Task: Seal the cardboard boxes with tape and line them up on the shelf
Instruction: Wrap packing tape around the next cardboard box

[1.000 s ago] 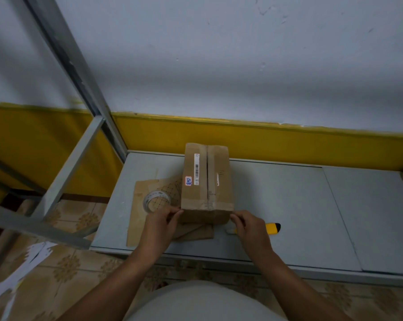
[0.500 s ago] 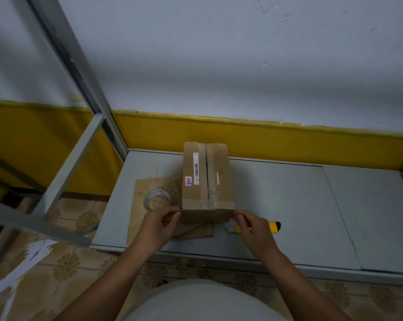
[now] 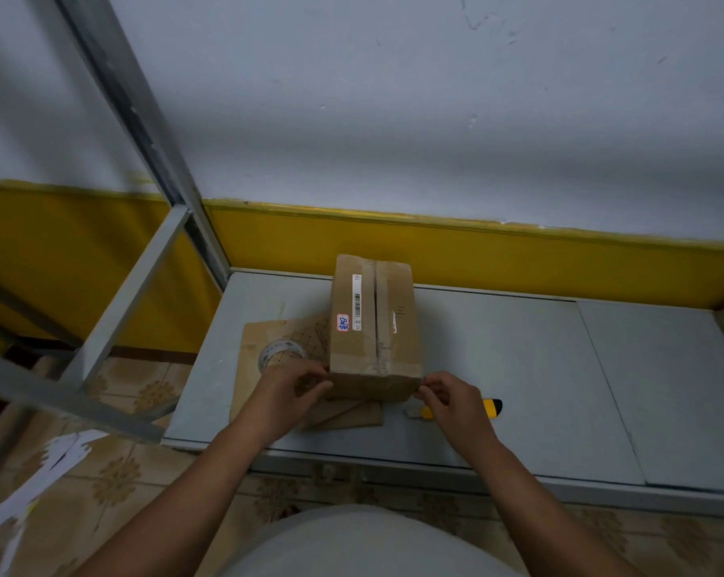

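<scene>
My left hand point(image 3: 287, 395) and my right hand point(image 3: 451, 399) sit at the two near corners of the cardboard box point(image 3: 374, 322), which lies between them and runs away from my fingertips toward the wall. My left fingers point(image 3: 310, 378) are curled, thumb and forefinger closed on the box's near left edge. My right fingers point(image 3: 429, 387) are curled too, thumb and forefinger pinched together against the near right corner. I cannot tell whether they hold tape or only the cardboard.

The box's top faces up. A seam runs down its middle, directly away from the gap between my hands, with a white barcode label and a small red-edged sticker on the left flap. The box stands on the grey shelf point(image 3: 518, 368).

Just beyond my left knuckles lies a tape roll point(image 3: 279, 356), flat on a cardboard sheet point(image 3: 260, 339) that reaches under my left hand and under the box. A yellow utility knife point(image 3: 491, 408) lies on the shelf, partly hidden behind my right hand.
</scene>
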A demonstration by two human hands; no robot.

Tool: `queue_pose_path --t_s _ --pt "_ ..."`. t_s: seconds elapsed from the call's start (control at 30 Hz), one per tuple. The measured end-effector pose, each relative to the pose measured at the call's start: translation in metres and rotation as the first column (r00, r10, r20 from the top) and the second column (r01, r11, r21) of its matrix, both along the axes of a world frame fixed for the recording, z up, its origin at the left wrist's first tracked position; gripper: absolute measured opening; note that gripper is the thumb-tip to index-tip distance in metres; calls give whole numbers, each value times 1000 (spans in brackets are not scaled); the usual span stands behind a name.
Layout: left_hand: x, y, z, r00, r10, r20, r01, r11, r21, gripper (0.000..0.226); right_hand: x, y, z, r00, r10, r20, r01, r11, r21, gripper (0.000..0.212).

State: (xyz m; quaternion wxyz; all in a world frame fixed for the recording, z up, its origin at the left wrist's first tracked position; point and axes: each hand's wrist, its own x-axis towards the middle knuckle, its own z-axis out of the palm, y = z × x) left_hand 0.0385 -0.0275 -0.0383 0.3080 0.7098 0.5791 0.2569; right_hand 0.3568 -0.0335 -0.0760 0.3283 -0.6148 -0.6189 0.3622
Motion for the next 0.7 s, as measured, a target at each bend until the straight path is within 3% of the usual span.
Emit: queue_pose_path --t_s 0.27,0.4,0.7 --pt "3 -3 2 998 23 -55 -23 1000 5 15 -4 -3 4 998 -19 -62 18 1000 -16 30" --pt "0 -4 -3 997 32 -73 -32 999 -3 18 -3 0 0 998 25 -53 -24 1000 16 16" --pt "-4 -10 -6 1000 -15 -9 16 999 39 36 -11 0 1 999 -32 -41 34 999 42 14"
